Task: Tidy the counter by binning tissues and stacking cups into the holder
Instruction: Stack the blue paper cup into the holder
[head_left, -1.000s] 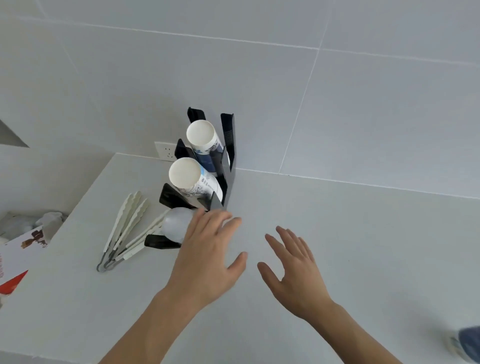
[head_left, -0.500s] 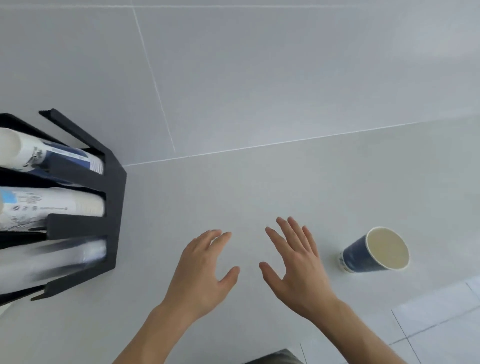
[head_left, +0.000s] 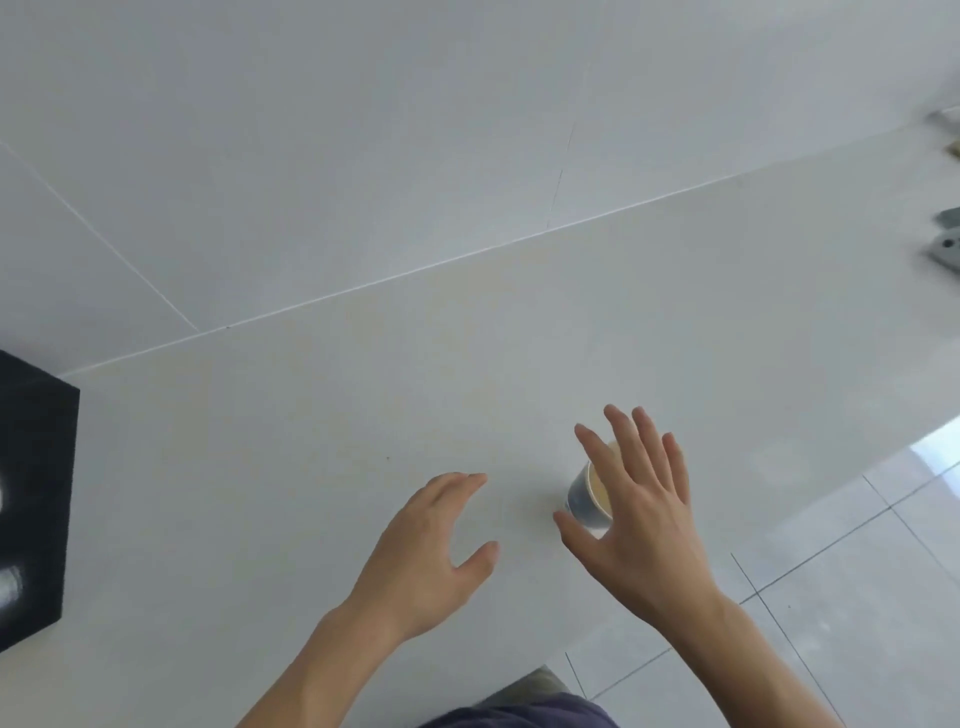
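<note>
A dark blue paper cup (head_left: 582, 500) lies on its side on the white counter (head_left: 363, 426), its cream inside facing right. My right hand (head_left: 634, 514) hovers over it with fingers spread, covering most of its mouth; no grip on it shows. My left hand (head_left: 431, 551) is open and empty, a little left of the cup above the counter. The black cup holder (head_left: 36, 499) is cut off at the left edge; its cups are barely visible.
The tiled wall (head_left: 363, 156) rises behind the counter. The counter's front edge runs diagonally at lower right, with glossy floor tiles (head_left: 857, 571) beyond it. Small grey objects (head_left: 948, 249) sit at the far right edge.
The view has swung right, pushing the cup holder almost out of frame. My right hand has moved right over the blue cup. My left hand has followed to the right.
</note>
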